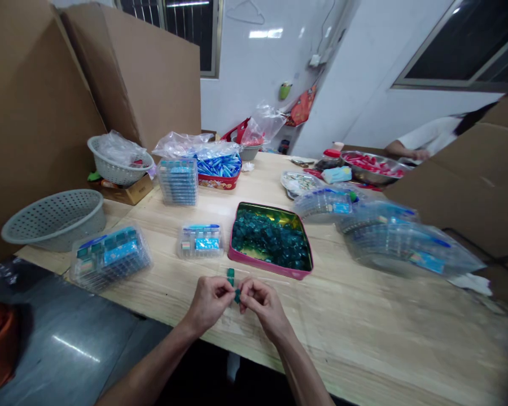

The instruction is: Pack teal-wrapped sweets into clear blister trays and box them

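My left hand [210, 300] and my right hand [263, 304] meet over the near edge of the table, fingertips pinched together. Between them is a small dark green piece [237, 295], held by both; its exact kind is too small to tell. Just beyond the fingers, another green piece [231, 274] lies on the table. A pink-rimmed tin [260, 268] stands past my right hand, holding many dark green translucent pieces [275, 239]. Beyond my left hand sits a transparent plastic case [200, 242] with a blue pen and a blue card inside.
Stacked transparent cases [112, 254] lie left, with another stack [178, 183] farther back. Fanned cases [406, 242] spread at right. Grey baskets [55, 220] stand left; a red tin [220, 181] holds blue items. A person's arm [410, 152] shows behind a steel bowl [375, 176].
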